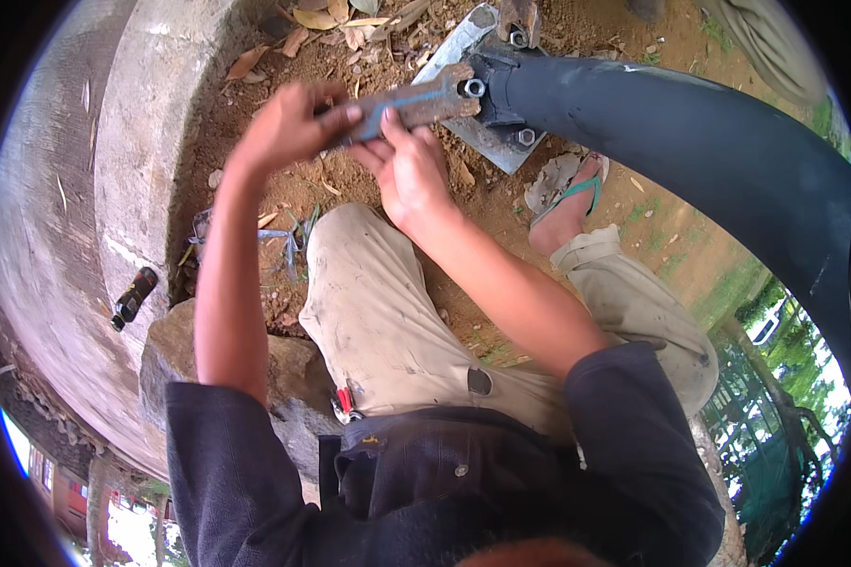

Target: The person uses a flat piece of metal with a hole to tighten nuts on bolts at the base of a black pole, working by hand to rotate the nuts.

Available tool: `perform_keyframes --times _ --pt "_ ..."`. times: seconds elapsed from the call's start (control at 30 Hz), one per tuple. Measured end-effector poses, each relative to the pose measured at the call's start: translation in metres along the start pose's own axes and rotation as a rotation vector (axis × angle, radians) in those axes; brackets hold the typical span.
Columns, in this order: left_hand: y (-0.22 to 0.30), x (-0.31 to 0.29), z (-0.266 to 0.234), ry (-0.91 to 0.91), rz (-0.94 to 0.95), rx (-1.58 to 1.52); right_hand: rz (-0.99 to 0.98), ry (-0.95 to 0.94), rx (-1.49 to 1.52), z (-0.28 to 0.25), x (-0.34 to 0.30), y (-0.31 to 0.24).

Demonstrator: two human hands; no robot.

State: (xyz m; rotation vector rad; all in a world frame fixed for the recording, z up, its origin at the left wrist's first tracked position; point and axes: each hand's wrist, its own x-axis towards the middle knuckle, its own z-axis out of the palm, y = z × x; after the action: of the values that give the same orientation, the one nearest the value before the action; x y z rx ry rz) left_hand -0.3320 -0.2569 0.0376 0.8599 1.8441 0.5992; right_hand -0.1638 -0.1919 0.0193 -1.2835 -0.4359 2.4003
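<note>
My left hand [293, 123] is closed round the near end of a rusty flat metal bar [414, 104] with a blue streak along it. My right hand [411, 180] pinches the bar's lower edge, its thumb on top and fingers underneath. At the far end, the bar meets a bolt with a nut [473, 88] beside the foot of a thick dark post [633, 94]. That post rises from a grey metal base plate [501, 146]. Another nut [526, 138] sits on the plate's near corner, and one more bolt [518, 38] stands at its far side.
A curved concrete kerb [147, 123] runs along the left, with a small dark bottle [134, 298] lying on it. A large rock [293, 378] lies beside my legs. My sandalled foot [572, 203] rests near the plate. Another trouser leg [775, 47] shows at top right.
</note>
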Motion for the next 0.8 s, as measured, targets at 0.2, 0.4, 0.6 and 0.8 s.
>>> perform_keyframes --times 0.2,0.4,0.6,0.8 --pt "0.002 -0.063 0.114 0.313 -0.175 -0.322 0.084 -0.034 -0.381 -0.052 -0.030 -0.025" --pt "0.032 -0.078 0.159 0.226 -0.234 -0.768 0.065 -0.050 -0.594 -0.076 -0.032 -0.050" --pt "0.052 -0.089 0.175 0.269 -0.274 -0.835 0.053 -0.110 -0.636 -0.087 -0.032 -0.055" --pt "0.030 -0.071 0.131 0.218 -0.249 -0.513 0.070 -0.116 -0.437 -0.080 -0.020 -0.040"
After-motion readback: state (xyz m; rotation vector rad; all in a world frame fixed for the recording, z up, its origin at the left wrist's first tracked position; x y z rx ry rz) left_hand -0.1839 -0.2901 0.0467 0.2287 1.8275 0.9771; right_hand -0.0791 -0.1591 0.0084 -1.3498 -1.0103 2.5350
